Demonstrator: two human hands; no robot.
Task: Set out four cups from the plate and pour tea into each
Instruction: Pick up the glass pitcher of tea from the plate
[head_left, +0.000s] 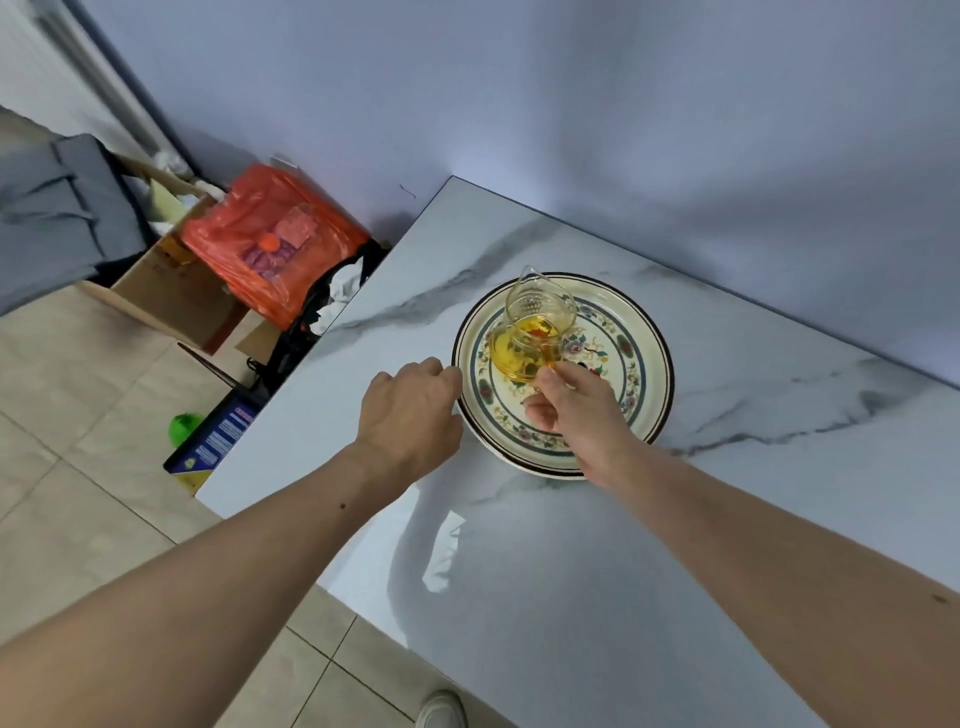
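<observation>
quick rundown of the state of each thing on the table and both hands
glass pitcher: upright on the plate, part full of yellow tea
plate: flat on the table, no cups visible on it
left hand: curled at the plate's left rim, holding nothing visible
right hand: fingers closed at the pitcher's near side
table: no cups set out

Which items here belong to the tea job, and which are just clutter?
Job:
glass pitcher of tea
patterned plate
right hand, at the pitcher
left hand, at the plate's edge
No cups visible.

Clutter:
orange bag
cardboard box
blue box
green object
</observation>
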